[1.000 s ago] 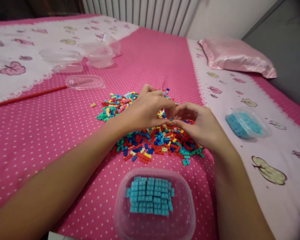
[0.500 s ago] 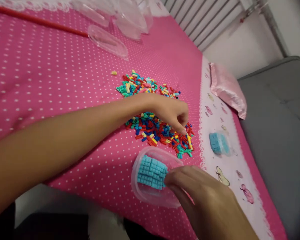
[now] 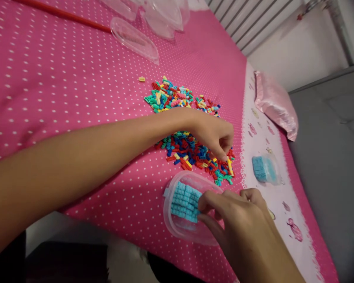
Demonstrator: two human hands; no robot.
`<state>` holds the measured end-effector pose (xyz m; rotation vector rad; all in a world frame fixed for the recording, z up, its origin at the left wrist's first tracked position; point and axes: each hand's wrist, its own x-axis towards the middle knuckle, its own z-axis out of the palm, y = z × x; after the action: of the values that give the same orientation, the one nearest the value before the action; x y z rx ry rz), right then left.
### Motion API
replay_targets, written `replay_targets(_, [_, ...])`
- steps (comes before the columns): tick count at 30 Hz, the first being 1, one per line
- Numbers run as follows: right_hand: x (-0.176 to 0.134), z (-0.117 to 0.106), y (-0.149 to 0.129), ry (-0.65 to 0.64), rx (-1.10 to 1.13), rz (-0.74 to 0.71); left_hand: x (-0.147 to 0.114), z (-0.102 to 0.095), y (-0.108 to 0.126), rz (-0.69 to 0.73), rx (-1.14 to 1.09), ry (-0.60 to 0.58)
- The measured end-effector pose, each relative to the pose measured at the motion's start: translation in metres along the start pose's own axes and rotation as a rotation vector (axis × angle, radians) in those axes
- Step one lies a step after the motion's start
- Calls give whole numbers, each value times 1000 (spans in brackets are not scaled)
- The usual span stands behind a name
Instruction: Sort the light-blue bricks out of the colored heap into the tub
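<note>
Across the pile of small coloured building bricks [image 3: 191, 151] reaches my left hand [image 3: 215, 135]. Its fingers are curled and pinched at the pile's right end, close to a long yellow brick [image 3: 230, 167]; what they hold, if anything, is hidden. A clear plastic container [image 3: 168, 220] stands on the bed in front of the pile. Inside it, light blue building bricks [image 3: 184, 202] lie packed in neat rows. With thumb and index finger my right hand [image 3: 236, 216] pinches at the right end of these rows, where the fingers partly cover the bricks.
A second clear box with blue bricks [image 3: 265, 169] sits on the white border at the right. Clear plastic lids [image 3: 135, 41] and a red stick [image 3: 67, 15] lie at the back. One yellow brick [image 3: 142, 79] lies apart. A pink pillow [image 3: 275, 104] rests against the grey headboard [image 3: 327, 157].
The whole view has shifted a little, so things sit further right. My right hand's thumb and index finger have moved onto the end of the blue rows. My left hand stays at the pile.
</note>
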<state>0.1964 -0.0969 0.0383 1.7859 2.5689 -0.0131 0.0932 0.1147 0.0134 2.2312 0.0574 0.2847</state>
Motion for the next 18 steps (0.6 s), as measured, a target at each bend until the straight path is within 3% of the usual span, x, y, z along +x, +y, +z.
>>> replay_targets(18, [6, -4, 1, -42, -93, -108, 1, 0, -1, 14, 35, -12])
